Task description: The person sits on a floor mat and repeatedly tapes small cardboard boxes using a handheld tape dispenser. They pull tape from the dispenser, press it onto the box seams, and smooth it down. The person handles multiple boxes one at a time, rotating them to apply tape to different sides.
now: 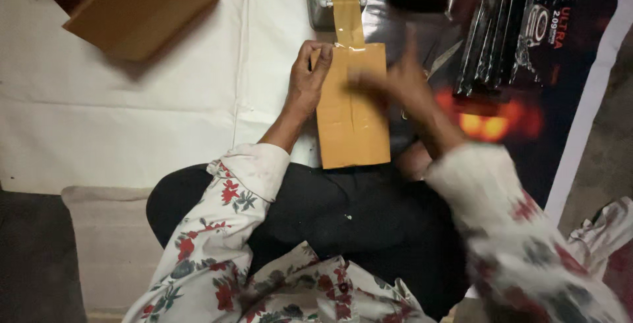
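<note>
A small, flat, brown cardboard box (353, 109) lies in front of the seated person, at the near edge of a white cloth sheet (132, 99) spread on the floor. The left hand (306, 79) rests on the box's upper left corner, fingers curled over the edge and pressing it down. The right hand (395, 82) is blurred with motion over the box's upper right part, fingers spread flat; whether it touches the cardboard cannot be told. A strip of brown packing tape (346, 6) runs from the top of the box up to a grey metal tape dispenser (320, 0) at the far edge. An open, empty brown cardboard box (132, 3) lies at the sheet's far left corner. To the right, black glossy packages (494, 33) are stacked on a dark printed banner (580, 86).
</note>
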